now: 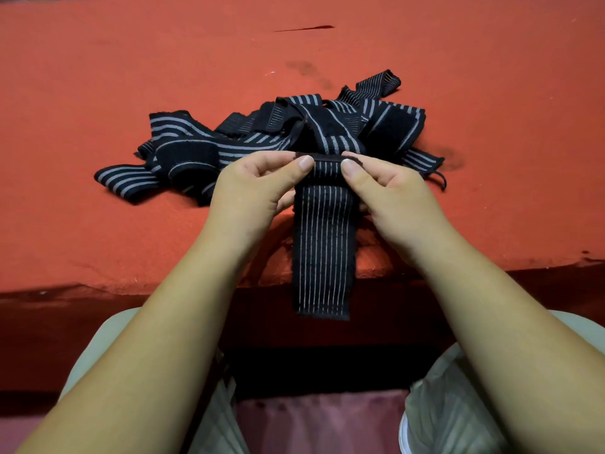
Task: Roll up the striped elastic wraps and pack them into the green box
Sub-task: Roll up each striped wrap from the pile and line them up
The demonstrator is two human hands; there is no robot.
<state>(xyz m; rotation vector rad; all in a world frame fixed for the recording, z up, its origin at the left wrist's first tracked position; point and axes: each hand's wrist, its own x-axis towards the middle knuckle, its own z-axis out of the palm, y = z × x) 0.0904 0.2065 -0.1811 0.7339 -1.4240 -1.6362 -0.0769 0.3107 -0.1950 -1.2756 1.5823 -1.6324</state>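
We see one red felt table [131,77] from above, with two bare forearms reaching in from 5 and 7 o'clock.

Two hands meet near the middle of the view. The left hand [252,188] pinches the top left corner of one striped wrap [322,244] between thumb and forefinger. The right hand [389,191] pinches the top right corner in the same way. On each hand the thumb lies on top with its nail showing, and the other fingers curl under the cloth, mostly hidden. The two thumbs are apart, with the wrap's upper edge stretched between them.

This one wrap is black with thin pale stripes running along its length. It hangs flat from the hands toward 6 o'clock, crosses the table's near edge and ends above the lap.

Just beyond the hands, at 12 o'clock, lies one tangled pile of wraps [262,136], black with broader grey stripes. It spreads from 9 o'clock round to 2 o'clock. The strips overlap too much for us to count them; there are several. One thin dark loop [440,180] pokes out of the pile at 3 o'clock.

Far off at 12 o'clock one dark streak [304,28] marks the felt.

Two pale trouser legs [451,404] show at 5 and 7 o'clock.
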